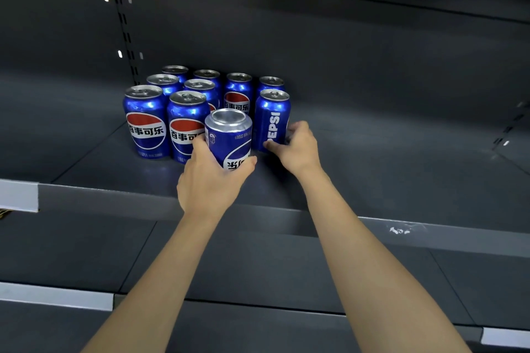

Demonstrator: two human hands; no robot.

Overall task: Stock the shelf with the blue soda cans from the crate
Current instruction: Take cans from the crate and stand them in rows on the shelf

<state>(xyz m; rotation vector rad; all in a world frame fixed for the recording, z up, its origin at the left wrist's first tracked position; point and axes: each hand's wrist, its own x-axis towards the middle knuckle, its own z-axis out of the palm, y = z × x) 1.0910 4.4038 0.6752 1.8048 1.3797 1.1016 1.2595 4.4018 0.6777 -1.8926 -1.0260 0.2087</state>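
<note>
shop: dark shelving (258,203), price-strip rails (57,295)

Cans (172,100) stand in rows at the shelf's (372,152) left rear, an upside-down can (229,137) in the left hand (212,180) before them, the right hand (298,146) apparently gripping the rightmost can (272,117).

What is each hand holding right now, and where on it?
Left hand grips an upside-down can around its lower body. Right hand holds the PEPSI can low on its side.
</note>
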